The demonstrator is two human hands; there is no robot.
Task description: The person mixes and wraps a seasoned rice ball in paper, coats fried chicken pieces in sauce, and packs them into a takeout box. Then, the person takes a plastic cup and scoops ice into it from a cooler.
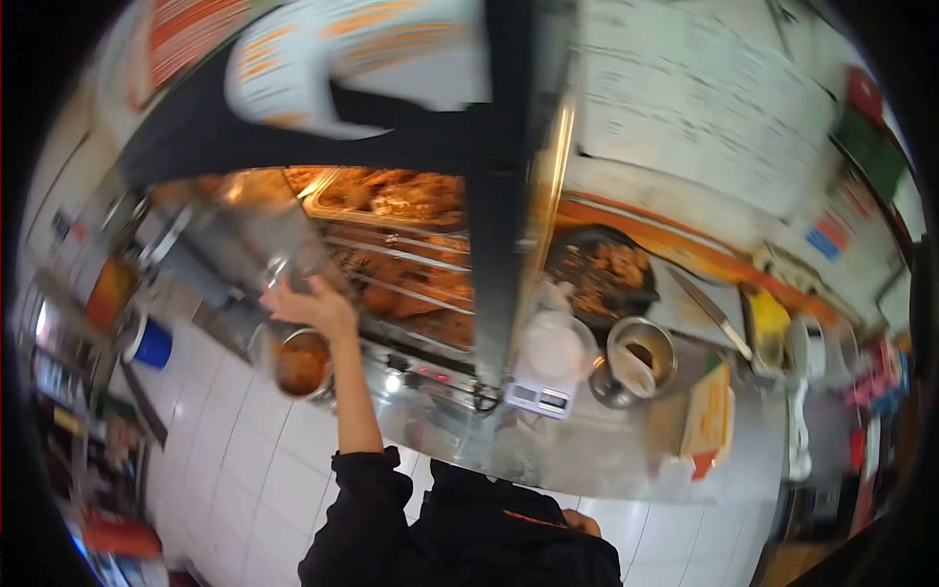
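My left hand [311, 305] reaches forward with its fingers apart, next to the glass door [264, 235] of a lit food warming cabinet [501, 196]. Motion blur hides whether the fingertips touch the door. Inside the cabinet, a tray of fried food [391, 194] sits on the upper level, with more browned food [406, 298] behind the wire racks below. Beside my left wrist is a metal pot [305, 364] holding something orange-brown. Only a small part of my right hand [584, 523] shows, low against my dark clothing; its fingers are hidden.
On the steel counter [606, 450] stand a white scale [540, 396] with a pale container on it, a metal bowl [670, 347], a dark pan of food [626, 279], a knife [709, 311] on a board and a yellow-white carton [709, 416]. A blue bucket [152, 344] is at left.
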